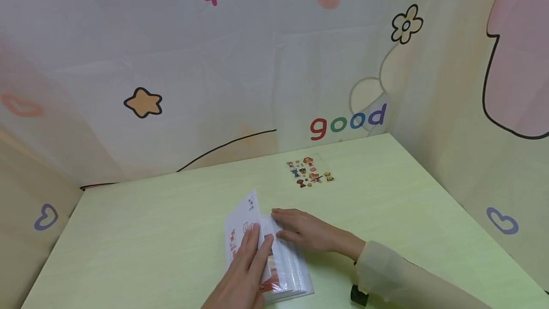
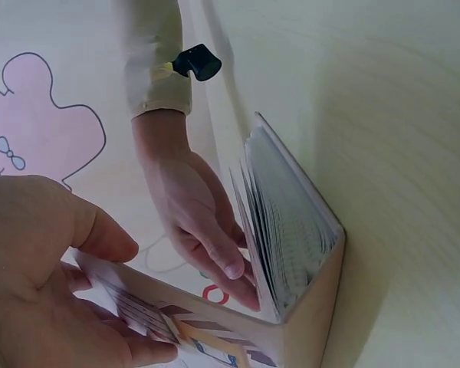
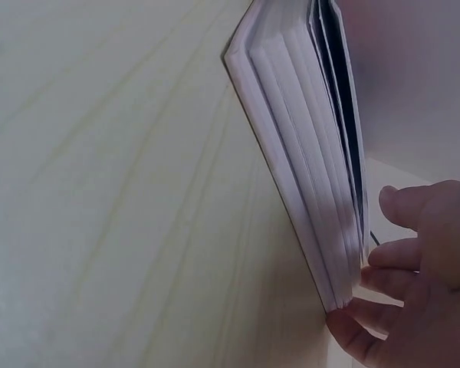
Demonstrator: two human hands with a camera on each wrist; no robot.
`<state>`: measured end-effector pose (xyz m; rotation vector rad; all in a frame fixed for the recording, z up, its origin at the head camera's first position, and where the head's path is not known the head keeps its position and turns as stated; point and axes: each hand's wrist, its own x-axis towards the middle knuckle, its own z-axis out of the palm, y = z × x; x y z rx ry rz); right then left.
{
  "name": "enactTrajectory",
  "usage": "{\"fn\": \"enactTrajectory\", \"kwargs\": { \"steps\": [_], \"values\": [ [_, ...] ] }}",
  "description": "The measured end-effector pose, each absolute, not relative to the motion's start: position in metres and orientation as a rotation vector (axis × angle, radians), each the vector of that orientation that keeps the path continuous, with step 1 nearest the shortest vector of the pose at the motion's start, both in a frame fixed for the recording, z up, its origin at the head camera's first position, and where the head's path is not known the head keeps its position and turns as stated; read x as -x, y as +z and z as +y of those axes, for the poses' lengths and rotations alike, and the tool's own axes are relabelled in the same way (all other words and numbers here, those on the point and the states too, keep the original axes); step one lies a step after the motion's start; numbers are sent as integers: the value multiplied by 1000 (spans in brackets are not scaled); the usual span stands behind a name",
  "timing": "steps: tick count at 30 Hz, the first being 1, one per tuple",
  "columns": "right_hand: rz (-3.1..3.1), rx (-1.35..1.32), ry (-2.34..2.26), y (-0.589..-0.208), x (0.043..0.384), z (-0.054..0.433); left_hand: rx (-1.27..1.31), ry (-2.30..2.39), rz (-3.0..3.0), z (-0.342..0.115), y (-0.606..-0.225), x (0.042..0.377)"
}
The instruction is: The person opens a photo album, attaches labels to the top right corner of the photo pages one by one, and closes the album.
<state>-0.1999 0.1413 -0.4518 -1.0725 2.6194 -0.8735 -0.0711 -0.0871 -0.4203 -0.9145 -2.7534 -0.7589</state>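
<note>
A small white album (image 1: 280, 266) with clear plastic sleeves lies on the table near its front, its cover (image 1: 233, 218) raised steeply to the left. Small printed pictures show on the cover's outer face. My left hand (image 1: 242, 271) pinches that cover, thumb on the inner side and fingers against the outside, as the left wrist view shows. Extended fingers of my right hand (image 1: 309, 230) touch the far part of the sleeve stack. In the right wrist view, the right fingertips (image 3: 353, 322) meet a corner of the thick page block (image 3: 299, 153).
A clear sheet of cartoon stickers (image 1: 310, 171) lies farther back on the pale green table (image 1: 141, 232). Printed cloth walls (image 1: 223, 70) enclose the table's back and sides. A black strap piece (image 1: 359, 295) hangs by the right sleeve.
</note>
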Motion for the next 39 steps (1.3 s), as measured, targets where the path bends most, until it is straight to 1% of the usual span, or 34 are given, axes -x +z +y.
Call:
{"fn": "enactTrajectory", "kwargs": {
  "steps": [11, 24, 31, 39],
  "values": [
    [2621, 1099, -862, -452, 201, 138, 815, -639, -2566, -92, -420, 69],
    [2669, 1093, -787, -453, 198, 135, 805, -639, -2511, -102, -424, 68],
    [2681, 1075, -736, -452, 196, 134, 845, -590, -2314, -111, -428, 71],
    [2685, 1065, -715, -450, 195, 134, 710, -619, -2355, -116, -423, 60]
  ]
}}
